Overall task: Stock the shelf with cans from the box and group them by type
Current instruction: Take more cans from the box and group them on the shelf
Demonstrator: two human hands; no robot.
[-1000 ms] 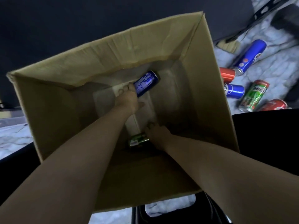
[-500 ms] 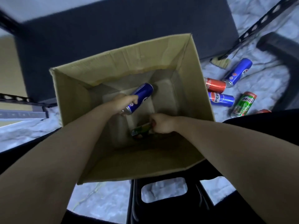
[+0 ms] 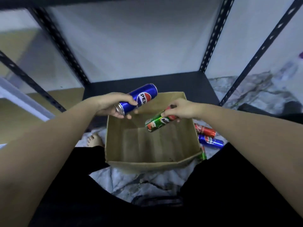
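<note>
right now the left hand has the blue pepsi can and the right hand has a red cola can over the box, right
Not quite. The left hand does hold the blue Pepsi can, but the head view shows the right hand holding a green Milo can over the box. A red can lies on the floor beside the box.

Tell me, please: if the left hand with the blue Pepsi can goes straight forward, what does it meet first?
Probably nothing soon: ahead of the left hand and its blue Pepsi can is open air above the black shelf board, then the pale wall behind. Depth is unclear.

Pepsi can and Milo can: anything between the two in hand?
Nothing: in the head view only the box's open inside shows between Pepsi can and Milo can.
</note>
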